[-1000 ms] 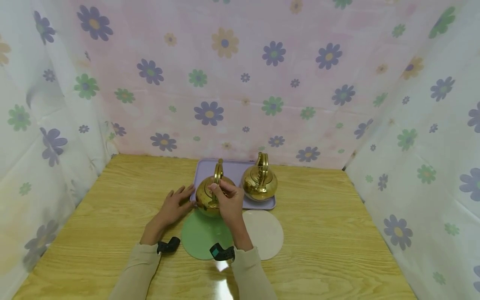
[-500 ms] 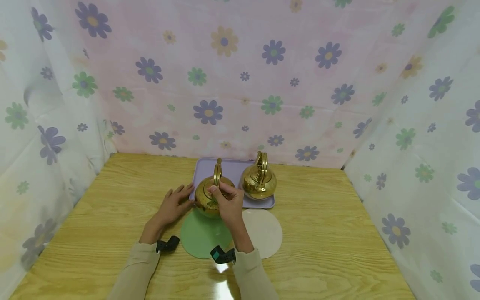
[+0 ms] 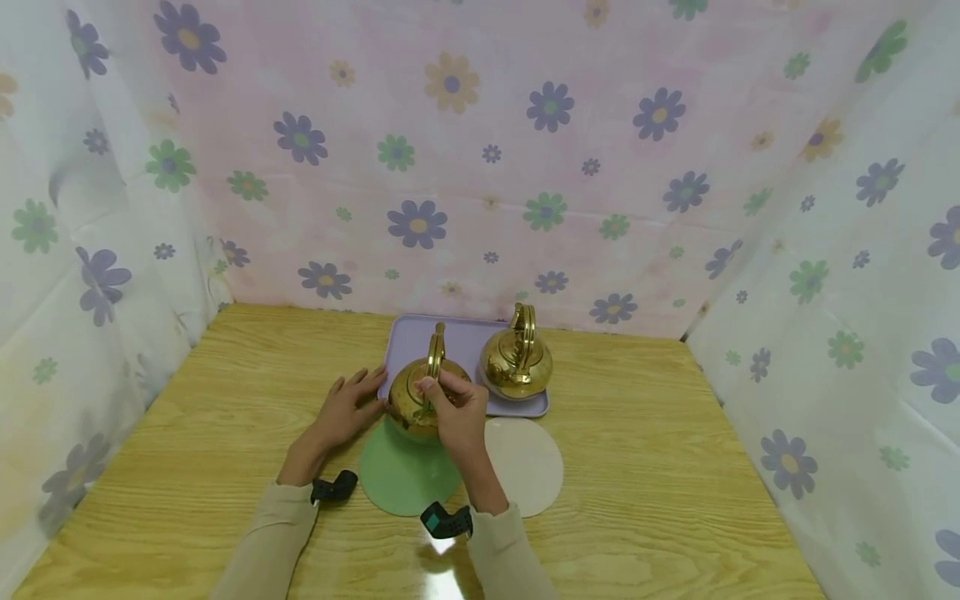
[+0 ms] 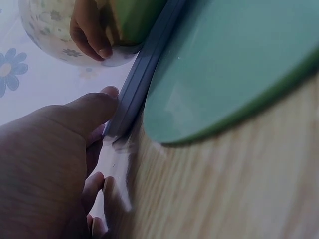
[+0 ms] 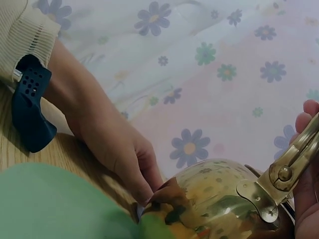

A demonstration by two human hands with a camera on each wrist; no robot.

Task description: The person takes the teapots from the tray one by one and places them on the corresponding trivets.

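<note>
A shiny brass kettle (image 3: 408, 406) stands upright at the front left of a lilac tray (image 3: 411, 335). Thumb and fingers of my right hand (image 3: 462, 417) grip the lower part of its arched handle (image 5: 294, 157). My left hand (image 3: 347, 414) lies with extended fingers at the tray's left front corner; in the left wrist view its thumb touches the tray rim (image 4: 130, 97). A second brass kettle (image 3: 516, 367) sits at the tray's right end, untouched. Whether the first kettle's base rests on the tray or is slightly raised, I cannot tell.
A green round mat (image 3: 405, 479) lies in front of the tray, partly under the gripped kettle in the head view. Beside it is a white round mat (image 3: 536, 467), partly behind my right forearm. Flowered cloth (image 3: 487, 167) encloses the wooden table (image 3: 637, 467).
The gripped kettle and my right hand have shifted slightly toward me over the last half second. My left hand keeps its place at the tray corner. The head view has drifted a little.
</note>
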